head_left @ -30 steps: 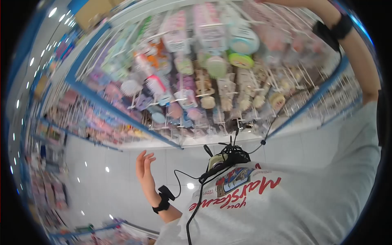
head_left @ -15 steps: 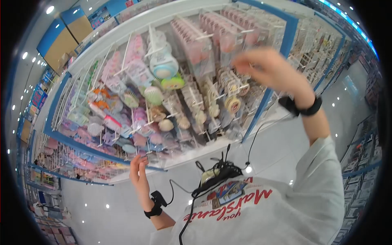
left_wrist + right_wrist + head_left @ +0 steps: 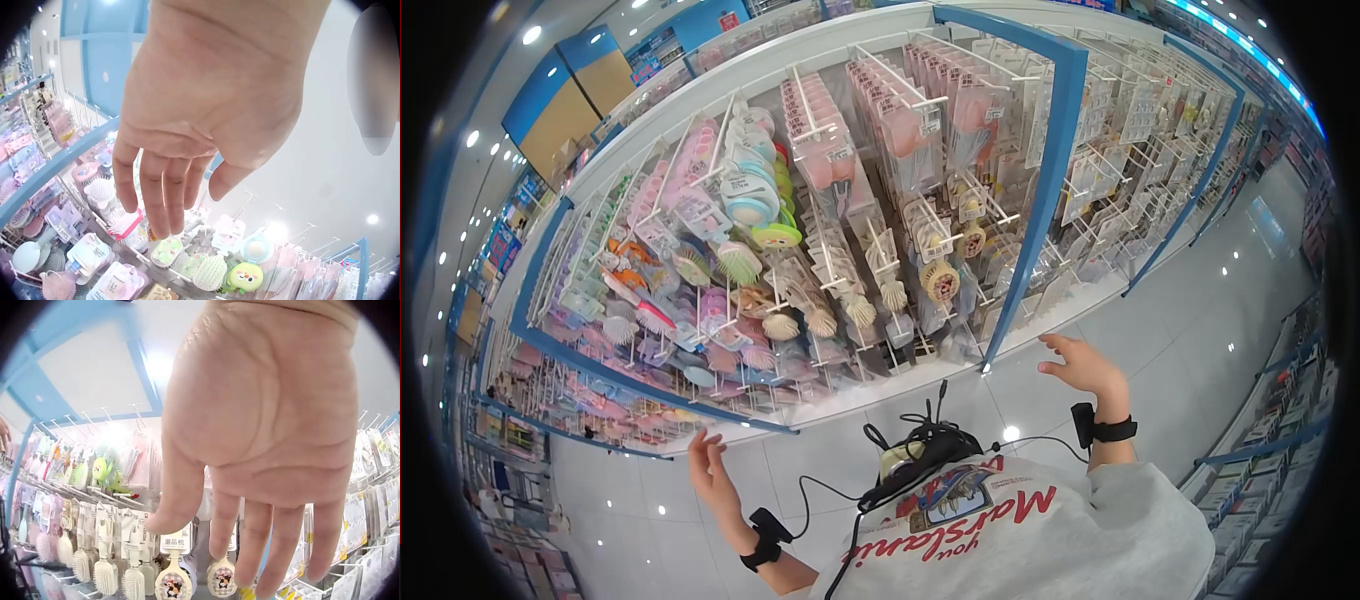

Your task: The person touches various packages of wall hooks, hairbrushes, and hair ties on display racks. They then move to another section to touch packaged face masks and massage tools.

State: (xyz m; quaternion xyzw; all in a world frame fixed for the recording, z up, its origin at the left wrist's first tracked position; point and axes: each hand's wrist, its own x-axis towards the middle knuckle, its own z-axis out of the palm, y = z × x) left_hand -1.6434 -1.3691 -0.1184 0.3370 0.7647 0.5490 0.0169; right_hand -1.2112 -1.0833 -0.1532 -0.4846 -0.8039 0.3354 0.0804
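Observation:
My left hand hangs low in front of the rack's left part, holding nothing, its fingers loosely bent. To the right, my right hand is also bare, held over the floor beside a blue upright post. Hairbrushes hang in rows on the pegs, among them a cream brush with a cartoon picture, which lies below the right thumb in the right wrist view. In the left wrist view, a pink-edged brush and a bright green brush with a face show beyond the left fingers.
Packs with pink pieces hang on the upper pegs. White pegs stick out from the rack, framed by a blue rail. A cable runs from the chest gear to the right wrist. Another rack stands at the right across the glossy floor.
My right hand has come down from the upper part of the rack to waist height, over the floor. The view has turned right along the rack. The left hand stays low and bare.

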